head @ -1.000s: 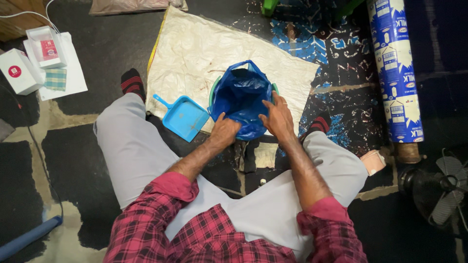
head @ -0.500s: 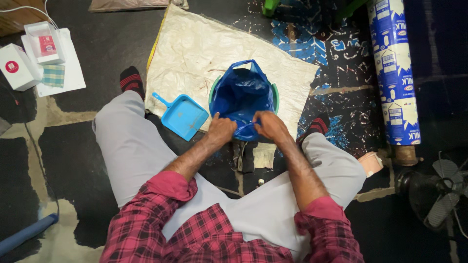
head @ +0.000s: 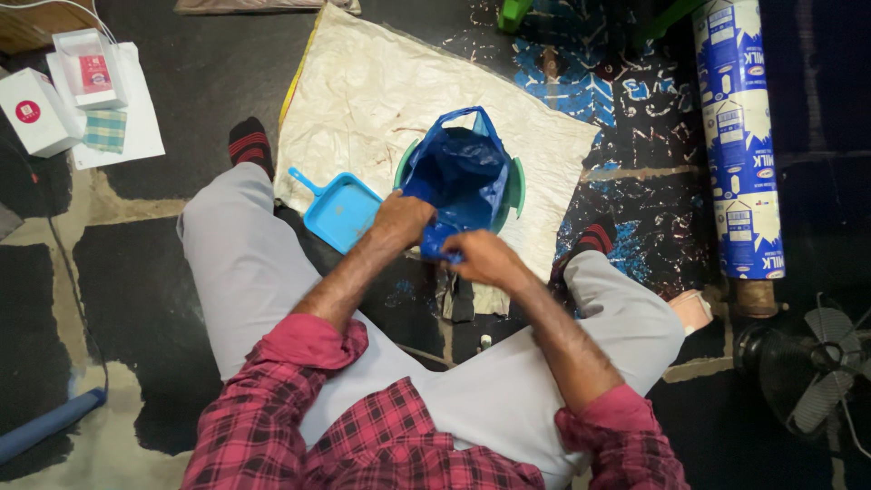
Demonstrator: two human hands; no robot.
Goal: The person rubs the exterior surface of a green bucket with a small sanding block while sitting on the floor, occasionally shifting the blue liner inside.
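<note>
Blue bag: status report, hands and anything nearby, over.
Left hand and right hand both gripping the near edge of the blue bag. Bag sits in a green basin. Blue dustpan beside the left hand.

A light blue dustpan [head: 340, 210] lies on the floor; white boxes [head: 36, 112] at far left, a printed roll [head: 739, 136] and fan [head: 807, 372] at right.

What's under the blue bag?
A green tub shows at the blue bag edges, on a cream sheet. The tub's inside is covered. Both hands grip the bag.
</note>
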